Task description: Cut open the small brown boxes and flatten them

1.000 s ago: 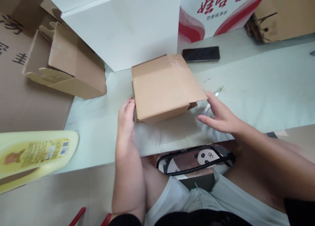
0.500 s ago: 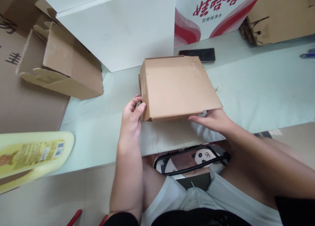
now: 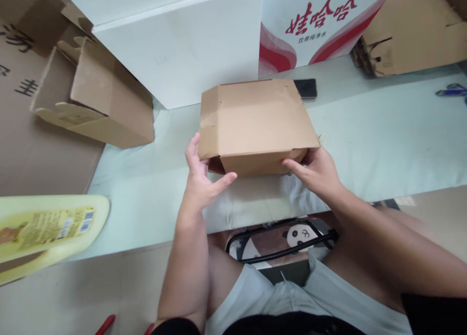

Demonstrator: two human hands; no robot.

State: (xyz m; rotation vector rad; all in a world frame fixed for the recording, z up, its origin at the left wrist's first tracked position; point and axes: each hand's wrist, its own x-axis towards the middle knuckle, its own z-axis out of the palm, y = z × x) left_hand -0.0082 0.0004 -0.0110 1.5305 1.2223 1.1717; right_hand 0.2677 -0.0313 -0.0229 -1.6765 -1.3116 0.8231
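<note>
"What can be read on the far side?"

"Red 娃哈哈 (image 3: 323, 13) on the white-and-red carton (image 3: 310, 47); smaller dark 饮用纯净水 (image 3: 312, 37) sits just nearer on it"

"And left?"

"Large black characters on the brown cardboard (image 3: 58, 155); one looks like 圭 (image 3: 26, 87); at near left, the yellow bottle (image 3: 82, 203) bears a label (image 3: 44, 230) with printed codes (image 3: 86, 220); its small print is too blurred"

The pale green tabletop (image 3: 383, 135) carries an open carton (image 3: 127, 101) left of the left hand (image 3: 204, 179), a white box (image 3: 189, 52) beyond it, and, beyond the right hand (image 3: 319, 169), a phone (image 3: 309, 88) before a printed carton (image 3: 310, 30).
</note>
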